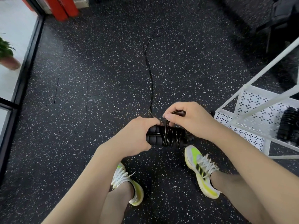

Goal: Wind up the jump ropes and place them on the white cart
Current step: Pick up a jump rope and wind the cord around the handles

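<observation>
My left hand grips the two black foam handles of a jump rope, held side by side and lying crosswise. Several turns of thin black rope wrap around the handles. My right hand pinches a loop of that rope just above the bundle. The loose end of the rope trails away across the speckled floor. The white cart stands to my right, and another wound black jump rope lies on its perforated shelf.
Black speckled rubber flooring stretches ahead. A glass wall with a black frame runs along the left, a potted plant behind it. Red pads stand at the back left. My two feet in white-and-yellow shoes are below my hands.
</observation>
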`<state>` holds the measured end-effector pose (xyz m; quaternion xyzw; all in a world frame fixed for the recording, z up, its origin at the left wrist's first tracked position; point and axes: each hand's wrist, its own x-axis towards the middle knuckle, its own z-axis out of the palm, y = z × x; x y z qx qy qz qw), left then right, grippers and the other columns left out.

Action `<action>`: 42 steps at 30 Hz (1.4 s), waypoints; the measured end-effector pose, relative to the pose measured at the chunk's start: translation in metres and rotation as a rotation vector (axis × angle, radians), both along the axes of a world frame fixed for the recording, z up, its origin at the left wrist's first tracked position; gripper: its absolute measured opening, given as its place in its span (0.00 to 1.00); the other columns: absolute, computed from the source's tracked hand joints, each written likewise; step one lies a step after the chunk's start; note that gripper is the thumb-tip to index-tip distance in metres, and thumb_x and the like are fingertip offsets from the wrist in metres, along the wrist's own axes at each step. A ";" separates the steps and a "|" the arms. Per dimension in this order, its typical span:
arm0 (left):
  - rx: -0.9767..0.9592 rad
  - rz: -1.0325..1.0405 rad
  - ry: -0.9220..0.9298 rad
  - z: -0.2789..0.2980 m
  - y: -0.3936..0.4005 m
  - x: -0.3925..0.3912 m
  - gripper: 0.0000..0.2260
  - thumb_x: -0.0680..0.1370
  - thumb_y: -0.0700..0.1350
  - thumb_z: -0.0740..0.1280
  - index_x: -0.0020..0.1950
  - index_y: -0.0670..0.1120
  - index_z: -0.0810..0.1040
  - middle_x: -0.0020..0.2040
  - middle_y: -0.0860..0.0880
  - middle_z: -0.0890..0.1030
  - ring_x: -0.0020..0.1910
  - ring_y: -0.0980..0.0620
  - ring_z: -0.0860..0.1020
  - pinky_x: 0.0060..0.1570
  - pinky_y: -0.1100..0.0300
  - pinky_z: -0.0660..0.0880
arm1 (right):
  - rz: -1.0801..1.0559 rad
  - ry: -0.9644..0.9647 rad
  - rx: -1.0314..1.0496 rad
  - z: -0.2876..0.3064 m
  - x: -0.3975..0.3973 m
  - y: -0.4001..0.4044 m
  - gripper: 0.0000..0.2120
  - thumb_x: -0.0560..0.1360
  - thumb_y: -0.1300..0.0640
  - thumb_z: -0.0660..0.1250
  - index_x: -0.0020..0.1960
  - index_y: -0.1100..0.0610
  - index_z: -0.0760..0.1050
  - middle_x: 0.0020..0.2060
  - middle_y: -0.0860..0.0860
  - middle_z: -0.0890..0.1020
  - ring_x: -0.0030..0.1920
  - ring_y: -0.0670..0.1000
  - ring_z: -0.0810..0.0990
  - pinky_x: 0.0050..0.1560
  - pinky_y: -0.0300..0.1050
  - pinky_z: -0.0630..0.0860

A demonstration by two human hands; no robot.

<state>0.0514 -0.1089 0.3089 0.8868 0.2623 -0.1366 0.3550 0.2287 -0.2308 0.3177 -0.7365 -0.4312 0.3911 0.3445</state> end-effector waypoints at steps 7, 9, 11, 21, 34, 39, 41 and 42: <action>-0.097 0.006 -0.001 0.007 0.000 -0.004 0.31 0.69 0.37 0.77 0.66 0.62 0.75 0.51 0.59 0.74 0.52 0.61 0.73 0.51 0.61 0.72 | 0.062 0.013 -0.043 -0.002 0.006 0.002 0.02 0.78 0.48 0.71 0.47 0.44 0.83 0.37 0.43 0.86 0.42 0.59 0.83 0.50 0.56 0.79; -0.128 0.006 -0.024 0.011 0.000 -0.006 0.31 0.69 0.38 0.78 0.65 0.63 0.76 0.51 0.61 0.76 0.52 0.63 0.74 0.51 0.62 0.73 | 0.056 0.049 -0.026 -0.003 0.008 0.001 0.02 0.77 0.49 0.72 0.47 0.44 0.84 0.38 0.44 0.86 0.44 0.57 0.84 0.54 0.56 0.78; -0.164 0.031 -0.055 0.013 0.001 -0.010 0.31 0.67 0.39 0.79 0.62 0.67 0.76 0.53 0.57 0.79 0.52 0.59 0.78 0.54 0.55 0.77 | 0.045 0.083 -0.007 -0.003 0.012 0.000 0.02 0.76 0.51 0.74 0.46 0.44 0.85 0.39 0.45 0.87 0.45 0.57 0.84 0.54 0.56 0.78; -0.389 0.186 -0.259 0.036 0.002 -0.007 0.37 0.68 0.34 0.79 0.67 0.64 0.72 0.61 0.59 0.83 0.58 0.52 0.82 0.62 0.43 0.79 | -0.209 0.881 0.065 -0.009 0.000 0.005 0.02 0.74 0.61 0.70 0.45 0.59 0.81 0.42 0.52 0.79 0.40 0.47 0.78 0.43 0.38 0.77; -0.273 0.429 -0.428 0.018 -0.002 0.002 0.37 0.67 0.36 0.81 0.70 0.62 0.76 0.58 0.63 0.84 0.58 0.63 0.81 0.62 0.61 0.75 | -0.323 0.709 -0.067 -0.018 -0.034 0.011 0.11 0.86 0.61 0.54 0.49 0.60 0.73 0.33 0.52 0.75 0.26 0.47 0.69 0.33 0.47 0.79; -0.183 0.551 -0.443 0.008 -0.004 0.005 0.37 0.67 0.39 0.81 0.72 0.61 0.75 0.58 0.64 0.82 0.56 0.69 0.79 0.53 0.77 0.70 | -0.228 0.579 -0.081 -0.018 -0.037 0.014 0.12 0.86 0.61 0.54 0.49 0.57 0.74 0.34 0.50 0.76 0.28 0.47 0.73 0.40 0.52 0.79; -0.151 0.565 -0.437 0.006 -0.006 0.005 0.37 0.67 0.39 0.81 0.72 0.60 0.75 0.58 0.65 0.81 0.56 0.72 0.77 0.51 0.80 0.68 | -0.181 0.515 -0.114 -0.017 -0.035 0.015 0.12 0.86 0.60 0.54 0.47 0.58 0.73 0.35 0.51 0.75 0.27 0.48 0.73 0.39 0.52 0.77; -0.136 0.566 -0.431 0.005 -0.006 0.005 0.36 0.68 0.39 0.81 0.72 0.60 0.75 0.57 0.66 0.81 0.55 0.73 0.76 0.51 0.81 0.67 | -0.168 0.502 -0.126 -0.018 -0.035 0.015 0.12 0.86 0.61 0.54 0.47 0.59 0.73 0.35 0.51 0.74 0.26 0.48 0.73 0.39 0.53 0.75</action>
